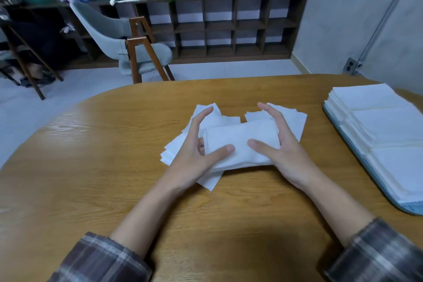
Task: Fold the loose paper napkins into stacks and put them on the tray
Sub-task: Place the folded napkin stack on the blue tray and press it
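Folding step closing: stack (240, 144) clamped between left hand (194, 153) and right hand (283, 146), thumbs on top, over loose napkins (291, 121) on counter (114, 155). Next move, by judgement: carry to tray (410, 209), well right of right hand, edges kept square.

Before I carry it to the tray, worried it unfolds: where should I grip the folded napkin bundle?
Likely the folded napkin bundle by its short ends, left hand and right hand from either side, thumbs on top: it lies long and soft over loose napkins.
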